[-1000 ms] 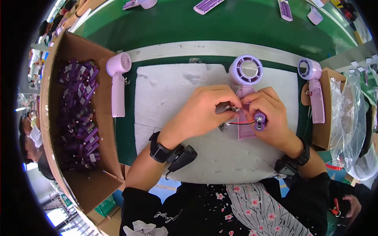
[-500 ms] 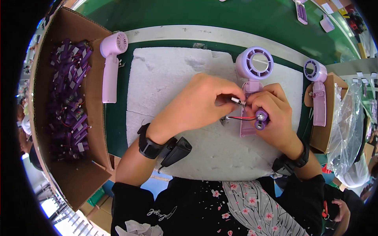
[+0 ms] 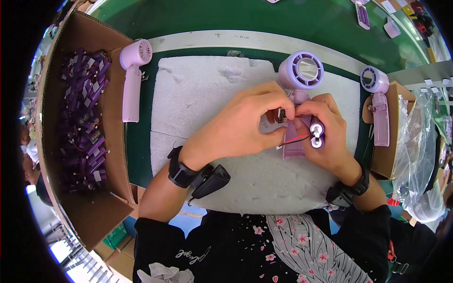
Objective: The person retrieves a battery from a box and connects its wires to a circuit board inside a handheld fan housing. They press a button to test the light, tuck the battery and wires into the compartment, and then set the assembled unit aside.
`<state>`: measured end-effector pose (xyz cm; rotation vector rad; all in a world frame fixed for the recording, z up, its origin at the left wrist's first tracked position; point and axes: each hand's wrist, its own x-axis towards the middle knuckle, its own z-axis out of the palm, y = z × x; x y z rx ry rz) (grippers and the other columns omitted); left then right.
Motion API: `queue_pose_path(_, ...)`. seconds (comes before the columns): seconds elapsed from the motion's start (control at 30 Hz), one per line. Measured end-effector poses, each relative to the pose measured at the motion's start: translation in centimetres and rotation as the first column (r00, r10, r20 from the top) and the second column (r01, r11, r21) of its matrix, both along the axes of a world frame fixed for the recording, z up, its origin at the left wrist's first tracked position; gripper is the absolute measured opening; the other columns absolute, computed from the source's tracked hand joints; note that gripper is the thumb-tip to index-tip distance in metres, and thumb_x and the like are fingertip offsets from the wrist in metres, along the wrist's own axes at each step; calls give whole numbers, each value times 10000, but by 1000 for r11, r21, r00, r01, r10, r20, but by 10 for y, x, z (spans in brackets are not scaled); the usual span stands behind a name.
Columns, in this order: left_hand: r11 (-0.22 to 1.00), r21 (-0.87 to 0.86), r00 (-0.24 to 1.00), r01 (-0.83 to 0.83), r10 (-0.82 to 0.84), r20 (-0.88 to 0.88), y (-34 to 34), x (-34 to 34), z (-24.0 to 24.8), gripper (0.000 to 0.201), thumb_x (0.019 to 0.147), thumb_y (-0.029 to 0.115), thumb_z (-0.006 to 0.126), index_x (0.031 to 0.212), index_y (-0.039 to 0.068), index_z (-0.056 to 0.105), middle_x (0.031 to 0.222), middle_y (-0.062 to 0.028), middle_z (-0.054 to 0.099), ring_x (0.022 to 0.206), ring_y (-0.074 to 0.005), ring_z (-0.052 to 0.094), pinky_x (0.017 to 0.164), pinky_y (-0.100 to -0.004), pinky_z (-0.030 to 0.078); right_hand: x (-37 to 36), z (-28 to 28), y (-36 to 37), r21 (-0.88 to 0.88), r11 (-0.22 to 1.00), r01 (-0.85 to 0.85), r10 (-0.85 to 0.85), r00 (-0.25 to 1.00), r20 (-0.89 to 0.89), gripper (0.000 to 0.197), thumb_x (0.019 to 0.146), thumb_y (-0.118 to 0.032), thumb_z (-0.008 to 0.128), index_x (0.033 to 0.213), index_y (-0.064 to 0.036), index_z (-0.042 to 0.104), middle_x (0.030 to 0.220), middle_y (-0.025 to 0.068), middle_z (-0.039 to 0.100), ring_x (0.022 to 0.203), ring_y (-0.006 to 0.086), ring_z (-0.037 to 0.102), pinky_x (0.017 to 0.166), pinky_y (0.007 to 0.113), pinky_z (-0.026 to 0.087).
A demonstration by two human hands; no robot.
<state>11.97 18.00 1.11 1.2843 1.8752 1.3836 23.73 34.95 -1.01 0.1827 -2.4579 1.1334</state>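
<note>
Before me a purple handheld fan (image 3: 284, 73) lies on white foam, its round head away from me and its pink handle shell (image 3: 294, 150) open. My left hand (image 3: 240, 120) is closed, pinching a small circuit board (image 3: 281, 114) above the handle. My right hand (image 3: 332, 137) is wrapped round a purple battery pack (image 3: 317, 134), whose silver ends face up. Its thumb and forefinger reach toward the board; whether they touch it is hidden. Red and black wires (image 3: 297, 139) run from the pack to a white plug near my left fingertips.
On the left stands a cardboard box (image 3: 115, 141) with several purple battery packs (image 3: 87, 108). Beside it lies a pink fan (image 3: 132, 89). At right, another open fan (image 3: 380, 118) lies by a small carton (image 3: 398, 94) and clear plastic bags (image 3: 410, 151). Fan parts (image 3: 362, 16) lie far right.
The circuit board has turned between my left fingers. The battery pack has tilted so its ends show more. The fan has shifted slightly left and away from me.
</note>
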Motion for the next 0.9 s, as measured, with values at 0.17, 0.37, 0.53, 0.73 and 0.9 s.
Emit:
queue_pose_path(0.17, 1000, 20, 991, -22, 19, 132, 0, -1, -3, 272, 732, -161, 608, 929, 23, 644, 963, -67, 608, 867, -176, 611, 746, -293, 526, 5, -8, 2, -218, 973, 75, -78, 997, -7, 347, 789, 63, 699, 1096, -33, 568, 925, 78, 618, 786, 156, 554, 705, 289, 461)
queue_pose_path(0.37, 998, -41, 981, 44, -35, 190, -3, -8, -3, 275, 729, -191, 590, 904, 12, 652, 967, -72, 601, 921, -175, 617, 803, -291, 526, 4, -7, 2, -385, 899, 207, -252, 965, -69, 305, 804, -2, 748, 1064, -39, 593, 843, 54, 611, 684, 105, 536, 614, 265, 459)
queue_pose_path(0.53, 995, 76, 965, 66, -83, 248, -5, -7, -11, 198, 756, -128, 604, 888, 9, 661, 906, -68, 621, 849, -187, 629, 754, -278, 526, 4, -4, 9, -260, 954, 152, -174, 983, -64, 268, 804, -14, 754, 1025, -22, 603, 799, 63, 572, 643, 129, 523, 581, 251, 424)
queue_pose_path(0.73, 999, 6, 897, 47, -45, 439, -3, -3, 0, 157, 793, -122, 683, 911, -17, 681, 989, -69, 603, 954, -168, 613, 810, -275, 524, 5, -7, 12, -115, 990, 88, -105, 982, -154, 172, 795, -48, 775, 922, -21, 663, 777, 81, 553, 597, 163, 505, 535, 259, 401)
queue_pose_path(0.9, 999, -34, 914, -2, 15, 405, -3, -3, -2, 117, 823, -32, 739, 926, -26, 683, 954, -67, 612, 873, -158, 633, 742, -271, 534, 4, 0, 9, -90, 993, 71, -88, 975, -204, 156, 775, -49, 790, 900, -30, 698, 787, 79, 566, 606, 163, 520, 522, 265, 406)
